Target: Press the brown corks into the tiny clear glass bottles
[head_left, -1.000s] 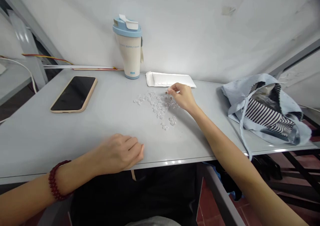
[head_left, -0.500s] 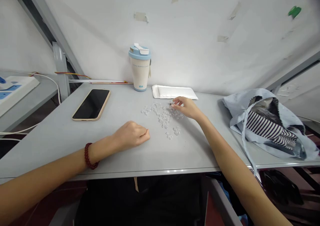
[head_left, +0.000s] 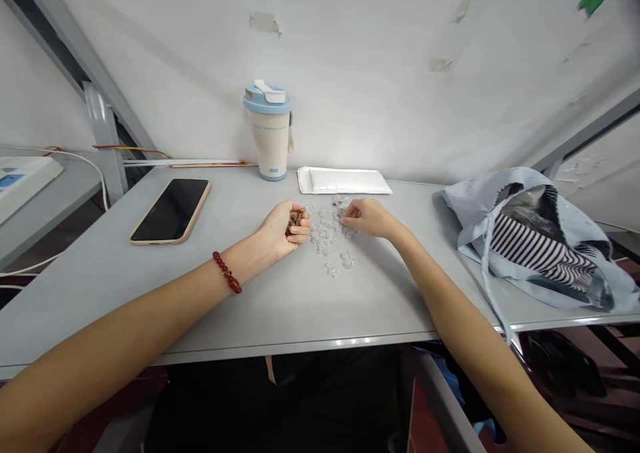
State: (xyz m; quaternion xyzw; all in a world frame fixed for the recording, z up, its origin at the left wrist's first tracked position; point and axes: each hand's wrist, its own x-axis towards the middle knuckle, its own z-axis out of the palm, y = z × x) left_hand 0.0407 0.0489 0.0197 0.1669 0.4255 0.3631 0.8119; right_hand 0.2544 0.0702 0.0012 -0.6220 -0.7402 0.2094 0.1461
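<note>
A loose scatter of small transparent plastic pieces lies on the grey table, mid-table. My left hand is curled up at the scatter's left side, cupping several small brown beads in its palm. My right hand reaches in from the right, with thumb and forefinger pinched at the scatter's edge. A tiny dark bead seems to sit between those fingertips, mostly hidden. A red bead bracelet circles my left wrist.
A black phone in a beige case lies at the left. Behind the scatter stand a blue-lidded cream tumbler and a white padded envelope. A blue cloth bag with striped contents sits at the right. A power strip stands off the table's left.
My left hand has moved from near the table's front edge up to the scatter and now cups brown beads. My right hand stays at the scatter. The view has tilted slightly.
</note>
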